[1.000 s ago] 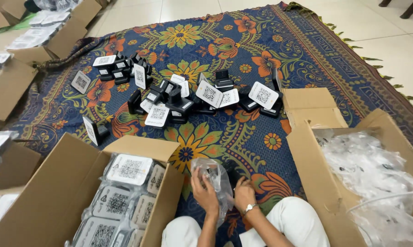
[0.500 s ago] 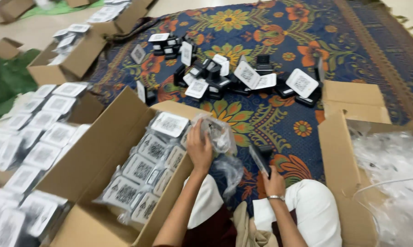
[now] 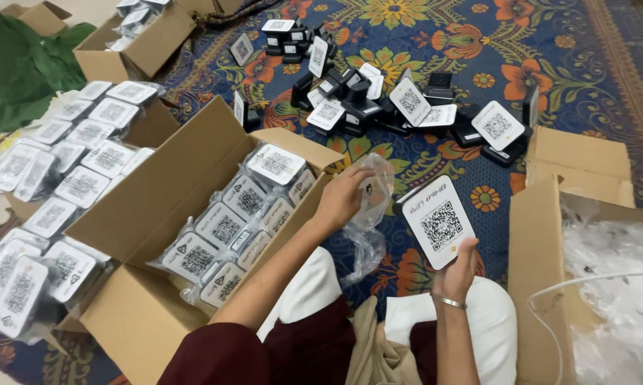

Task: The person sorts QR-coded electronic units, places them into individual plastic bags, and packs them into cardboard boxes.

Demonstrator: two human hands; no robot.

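While the left hand point(image 3: 341, 199) grips a crumpled clear plastic bag point(image 3: 370, 207) at the rim of the open cardboard box point(image 3: 193, 157) of bagged code plaques, the right hand point(image 3: 458, 269) clasps a white rounded plaque with a square code point(image 3: 437, 221) upright above the patterned floral rug point(image 3: 549, 43).

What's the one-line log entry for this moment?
left hand: holds clear plastic bag by open cardboard box | right hand: holds white scan-code device | rug: more devices piled
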